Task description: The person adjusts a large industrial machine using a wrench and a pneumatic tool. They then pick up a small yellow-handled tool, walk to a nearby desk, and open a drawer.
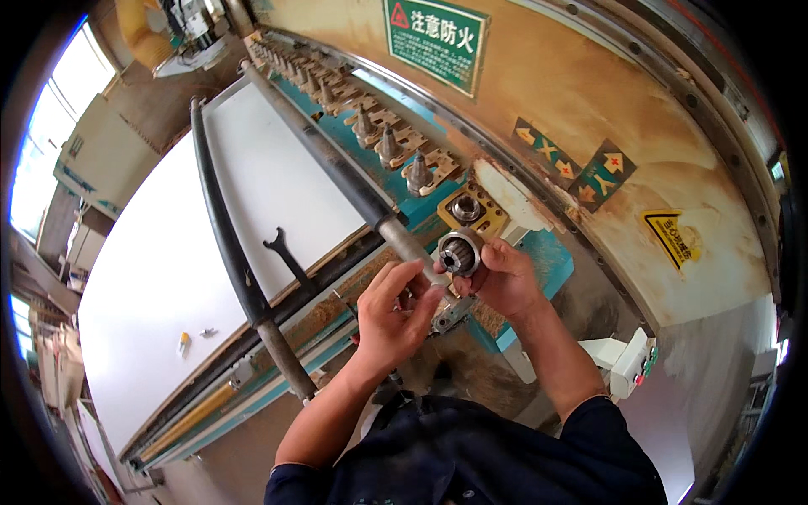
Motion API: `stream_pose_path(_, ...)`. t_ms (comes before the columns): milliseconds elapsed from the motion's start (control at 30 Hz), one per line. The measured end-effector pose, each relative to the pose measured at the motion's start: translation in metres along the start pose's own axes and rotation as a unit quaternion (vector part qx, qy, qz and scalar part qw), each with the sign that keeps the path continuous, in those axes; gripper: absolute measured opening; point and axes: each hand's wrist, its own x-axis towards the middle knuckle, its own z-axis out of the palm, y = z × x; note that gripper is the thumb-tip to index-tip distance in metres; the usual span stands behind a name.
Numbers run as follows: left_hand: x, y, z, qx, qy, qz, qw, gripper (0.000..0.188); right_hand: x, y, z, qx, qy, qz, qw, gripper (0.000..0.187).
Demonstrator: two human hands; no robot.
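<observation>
Close in front of the dark work shirt, both hands meet over the sawdust-strewn machine edge: the right hand (503,282) is closed around a round metal collet nut (460,252), its slotted bore facing up, while the left hand (396,316) curls beside it, fingertips nearly touching the nut, holding nothing I can make out. It looks heavy, rigid and slick, best gripped around its outer rim. Farther off lie a black wrench (286,255) on the white board (168,278) and a rack of tool holders (383,143).
</observation>
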Motion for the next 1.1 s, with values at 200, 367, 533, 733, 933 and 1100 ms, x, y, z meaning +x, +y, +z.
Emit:
stream_pose_path(200, 0.008, 0.012, 0.004, 0.153, 0.034, 0.174, 0.972, 0.040, -0.005, 0.015, -0.004, 0.032, -0.039, 0.038, 0.998, 0.071)
stream_pose_path(367, -0.020, -0.019, -0.024, 0.169, -0.035, 0.120, 0.978, 0.033, 0.003, 0.030, 0.021, -0.174, 0.010, 0.030, 0.984, 0.062)
stream_pose_path(533, -0.107, -0.091, -0.079, 0.195, 0.010, -0.146, 0.970, 0.037, -0.014, 0.112, 0.023, -0.589, 0.043, 0.022, 0.807, 0.055)
stream_pose_path(733, -0.170, -0.131, -0.123, 0.196, 0.034, -0.222, 0.955, 0.033, -0.028, 0.208, -0.014, -0.755, 0.005, -0.093, 0.649, 0.059)
stream_pose_path(933, -0.178, -0.133, -0.141, 0.163, 0.050, -0.229, 0.958, 0.030, -0.019, 0.227, -0.021, -0.782, 0.020, -0.111, 0.613, 0.056)
stream_pose_path(1100, -0.168, -0.137, -0.148, 0.161, 0.034, -0.189, 0.968, 0.029, -0.020, 0.229, -0.023, -0.802, 0.006, -0.059, 0.595, 0.057)
